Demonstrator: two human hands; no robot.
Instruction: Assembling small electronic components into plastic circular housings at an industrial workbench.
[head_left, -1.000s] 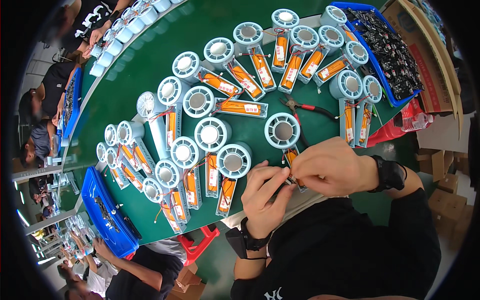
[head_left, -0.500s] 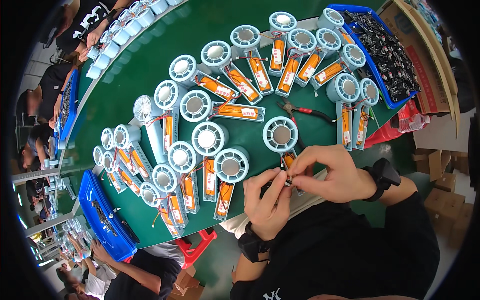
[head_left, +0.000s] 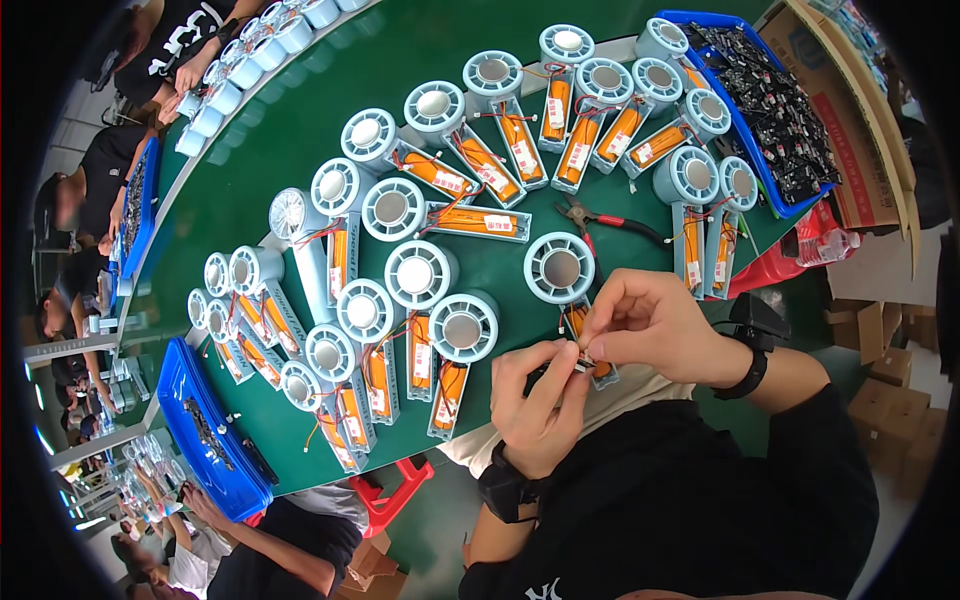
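Both hands have slid down and left along the near edge of the green table (head_left: pixel 300 180) over the past second, drawing closer together over one pale blue fan unit (head_left: pixel 562 270). Its round head points toward the table's far edge and its long axis runs back toward the person, the orange handle part (head_left: pixel 574 322) mostly covered by the hands at the near edge. Right hand (head_left: pixel 655 325), with a black wrist device, is closed in a pinch, thumb and forefinger gripping a small connector (head_left: pixel 583 362) over the handle's near end. Left hand (head_left: pixel 540 400) is also closed, fingertips (head_left: pixel 566 356) pressed against the same small piece from below; whether it grips the piece or only steadies it cannot be told. Red-handled pliers (head_left: pixel 600 218) lie just beyond the unit. Rows of similar fan units (head_left: pixel 415 275) spread across the table toward its left end and far edge. A blue tray (head_left: pixel 765 110) of dark parts sits at the far right corner; another blue tray (head_left: pixel 205 425) sits at the near left corner, beside another person's hand.
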